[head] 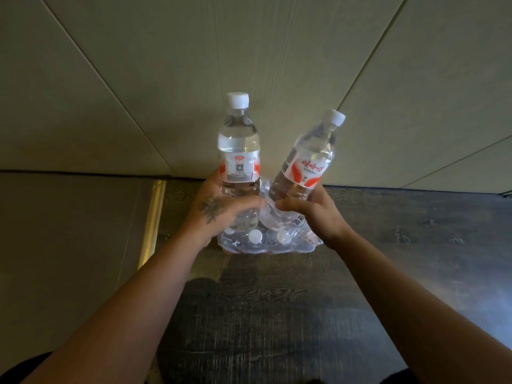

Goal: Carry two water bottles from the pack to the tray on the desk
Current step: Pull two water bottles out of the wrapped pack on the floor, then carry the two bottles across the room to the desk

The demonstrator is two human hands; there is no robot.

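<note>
My left hand grips the lower part of a clear water bottle with a white cap and a red-and-white label, held upright. My right hand grips a second, matching water bottle that tilts to the right. Both bottles are lifted above the pack, a clear plastic wrap on the dark floor with several white-capped bottles still inside. The hands hide the bottles' bases and part of the pack. No tray or desk is in view.
A pale panelled wall rises directly behind the pack. Dark wood-grain floor lies in front of it. On the left, a brass threshold strip separates it from a grey floor area.
</note>
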